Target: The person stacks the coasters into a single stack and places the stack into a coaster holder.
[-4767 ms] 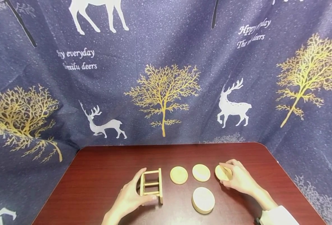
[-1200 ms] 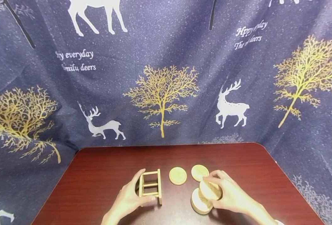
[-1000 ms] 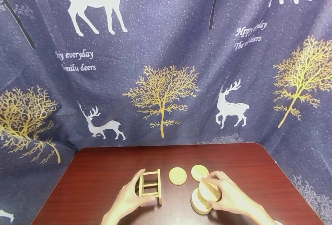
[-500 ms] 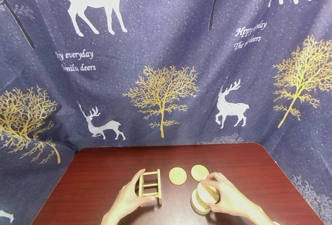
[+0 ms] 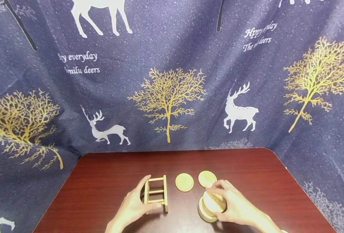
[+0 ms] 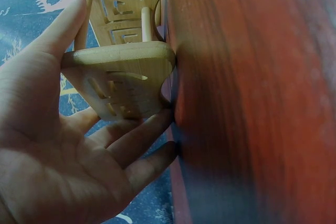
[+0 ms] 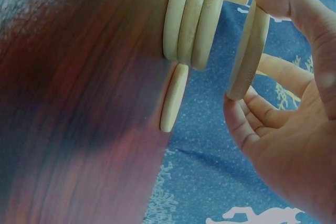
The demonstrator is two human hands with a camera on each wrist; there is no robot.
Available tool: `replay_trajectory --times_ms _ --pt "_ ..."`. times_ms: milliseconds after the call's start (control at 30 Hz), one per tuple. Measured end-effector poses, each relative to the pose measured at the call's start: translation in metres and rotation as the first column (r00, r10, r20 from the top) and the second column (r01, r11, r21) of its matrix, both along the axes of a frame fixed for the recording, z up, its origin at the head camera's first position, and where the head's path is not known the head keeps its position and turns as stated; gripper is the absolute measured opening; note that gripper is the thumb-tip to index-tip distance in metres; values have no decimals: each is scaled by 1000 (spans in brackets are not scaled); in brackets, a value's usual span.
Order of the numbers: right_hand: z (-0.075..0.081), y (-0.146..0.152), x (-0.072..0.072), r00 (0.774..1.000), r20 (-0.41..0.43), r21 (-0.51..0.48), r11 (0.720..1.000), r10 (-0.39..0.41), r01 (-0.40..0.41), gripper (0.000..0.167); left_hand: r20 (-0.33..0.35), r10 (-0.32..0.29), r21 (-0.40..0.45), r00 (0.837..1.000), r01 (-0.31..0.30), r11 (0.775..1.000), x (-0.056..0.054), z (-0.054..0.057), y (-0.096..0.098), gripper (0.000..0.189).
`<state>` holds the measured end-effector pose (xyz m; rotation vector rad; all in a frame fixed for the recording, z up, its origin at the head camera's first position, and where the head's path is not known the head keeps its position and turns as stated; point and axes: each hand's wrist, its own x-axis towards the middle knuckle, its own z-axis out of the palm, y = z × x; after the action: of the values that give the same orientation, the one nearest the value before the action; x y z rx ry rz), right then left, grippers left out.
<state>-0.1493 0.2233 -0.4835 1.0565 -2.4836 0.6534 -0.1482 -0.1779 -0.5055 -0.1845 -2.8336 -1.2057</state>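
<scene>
My left hand (image 5: pixel 132 202) grips a small wooden coaster rack (image 5: pixel 165 194) standing on the table, thumb at its near side. The left wrist view shows the cut-out pattern in the rack's end panels (image 6: pixel 121 59). Between thumb and fingertips, my right hand (image 5: pixel 238 207) pinches a round wooden coaster (image 5: pixel 214 201) by its edge. That coaster is over a stack of coasters (image 5: pixel 204 213), partly covering it in the head view. From the right wrist, a gap separates the held coaster (image 7: pixel 249 56) from the stack of three (image 7: pixel 191 24).
Two single coasters lie flat farther back, one (image 5: pixel 184 182) right of the rack and another (image 5: pixel 207 178) behind the stack. The dark red table (image 5: pixel 116 168) ends at a blue curtain (image 5: pixel 172 48) printed with deer and trees.
Since the oldest frame, my right hand has lifted the rightmost coaster and carried it left and nearer, over the stack. Lately it shifts slightly farther left. My left hand stays put.
</scene>
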Motion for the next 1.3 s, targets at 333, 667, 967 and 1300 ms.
replay_trajectory --times_ms 333,667,967,1300 --pt "-4 -3 1 1000 -18 -1 1000 21 -21 81 -6 -1 12 1000 1 1000 0 2 0 115" --pt "-6 -5 1 999 -12 4 999 34 -34 79 -2 -6 29 1000 6 1000 1 4 1 114" --pt "-12 -5 1 999 -12 1 999 44 -44 77 14 -11 32 1000 10 999 0 3 0 115" --pt "-13 -6 0 999 8 7 999 51 -51 76 23 -6 36 1000 6 999 1 6 0 115"
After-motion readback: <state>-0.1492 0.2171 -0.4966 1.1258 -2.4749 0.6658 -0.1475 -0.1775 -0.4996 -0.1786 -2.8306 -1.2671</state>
